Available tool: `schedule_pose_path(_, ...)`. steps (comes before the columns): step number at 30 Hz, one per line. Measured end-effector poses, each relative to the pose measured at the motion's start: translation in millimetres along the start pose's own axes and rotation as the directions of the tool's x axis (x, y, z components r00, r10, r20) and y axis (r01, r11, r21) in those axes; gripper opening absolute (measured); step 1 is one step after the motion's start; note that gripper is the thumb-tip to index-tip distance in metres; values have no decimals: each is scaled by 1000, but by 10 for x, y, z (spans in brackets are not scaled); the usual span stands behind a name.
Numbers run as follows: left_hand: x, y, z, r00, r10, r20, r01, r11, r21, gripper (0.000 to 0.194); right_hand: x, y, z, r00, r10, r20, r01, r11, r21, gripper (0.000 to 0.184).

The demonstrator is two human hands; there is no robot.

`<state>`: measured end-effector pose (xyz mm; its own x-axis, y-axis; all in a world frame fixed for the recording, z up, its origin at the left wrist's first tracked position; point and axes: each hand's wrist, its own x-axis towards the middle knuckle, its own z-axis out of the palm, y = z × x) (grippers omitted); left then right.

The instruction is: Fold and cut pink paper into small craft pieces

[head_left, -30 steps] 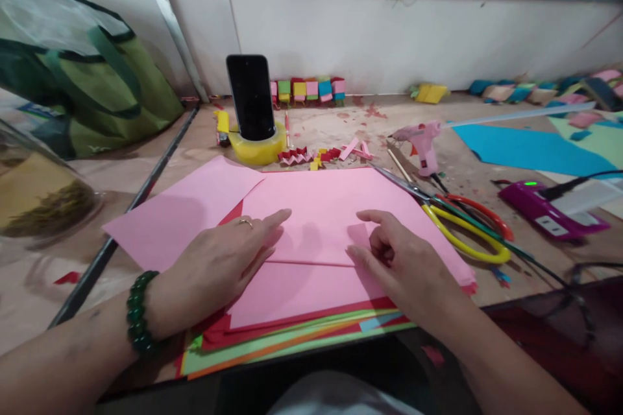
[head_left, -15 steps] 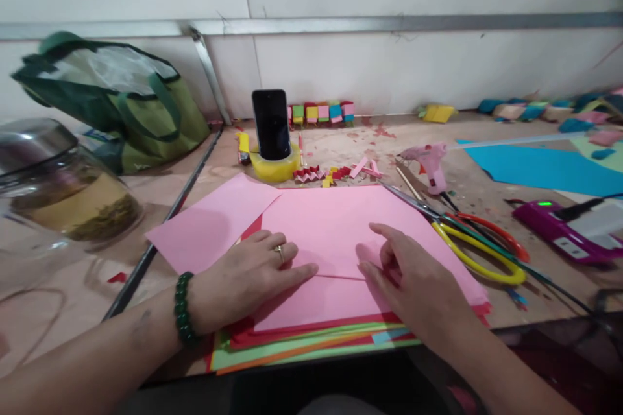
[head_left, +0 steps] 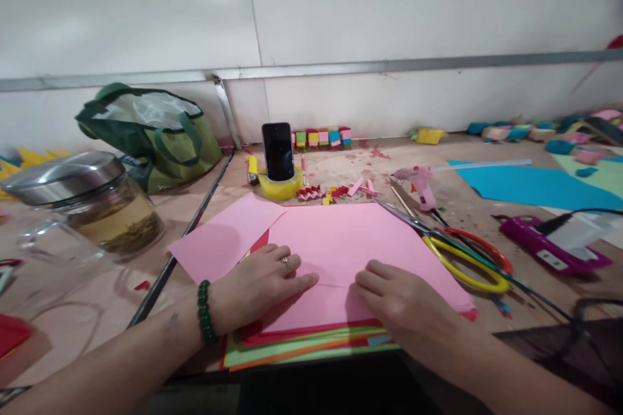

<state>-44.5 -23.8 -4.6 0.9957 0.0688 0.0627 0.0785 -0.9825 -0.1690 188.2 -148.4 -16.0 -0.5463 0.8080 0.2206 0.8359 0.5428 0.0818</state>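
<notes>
A large sheet of pink paper (head_left: 331, 240) lies on a stack of coloured sheets (head_left: 272, 351) at the table's front edge, with a thin crease or edge line running between my hands. My left hand (head_left: 270, 282), wearing a ring and a green bead bracelet (head_left: 205, 312), rests flat on the sheet, thumb stretched towards the line. At the line's right end, my right hand (head_left: 396, 295) has its fingers drawn together on the pink paper; its fingertips are partly hidden. A smaller pink sheet (head_left: 226, 233) lies beyond my left hand.
Scissors (head_left: 467, 266) with yellow and red handles lie right of the paper, near a pink glue gun (head_left: 418, 185) and a purple power strip (head_left: 549, 246). A phone (head_left: 278, 152) stands in a yellow tape roll (head_left: 282, 187). A glass jar (head_left: 117, 214) and green bag (head_left: 189, 155) are left.
My right hand's spread index finger and thumb have come together on the pink paper. My left hand stays on the sheet. The camera has tilted up, showing more of the wall.
</notes>
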Motion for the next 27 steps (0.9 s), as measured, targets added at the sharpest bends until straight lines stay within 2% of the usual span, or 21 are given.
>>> schedule_pose_path(4, -13, 29, -1, 1000, -12, 0, 12, 1000, 12, 31, -222, 41, -98, 995, 101, -6, -101, 995, 8, 24)
schedule_pose_path(7, -14, 75, 9, 999, -43, 13, 42, 999, 28, 32, -110, -29, -139, 989, 149, -3, -149, 989, -7, 19)
schedule_pose_path(9, -17, 117, 17, 998, -64, 21, 63, 997, 37, 36, 66, -112, -111, 996, 85, -22, -85, 996, 3, 12)
schedule_pose_path(11, -33, 165, 22, 995, -95, 25, 94, 995, 33, 39, 231, -192, -42, 1000, -4, 17, 4, 1000, 1, 16)
schedule_pose_path(14, -103, 238, 33, 987, -160, 34, 160, 987, -15, 43, 308, -240, 68, 998, -11, 65, 10, 1000, 16, 13)
schedule_pose_path(17, -215, 300, 58, 974, -226, 34, 228, 970, -84, 47, 151, -187, 112, 998, 56, 22, -56, 998, 40, 10)
schedule_pose_path(21, -321, 388, 86, 949, -316, 17, 316, 942, -110, 49, -179, -92, 81, 986, 154, -68, -150, 987, 57, 19)
schedule_pose_path(27, -317, 562, 106, 872, -481, -97, 469, 875, -119, 35, -394, -120, 73, 958, 279, -69, -272, 958, 92, 24)
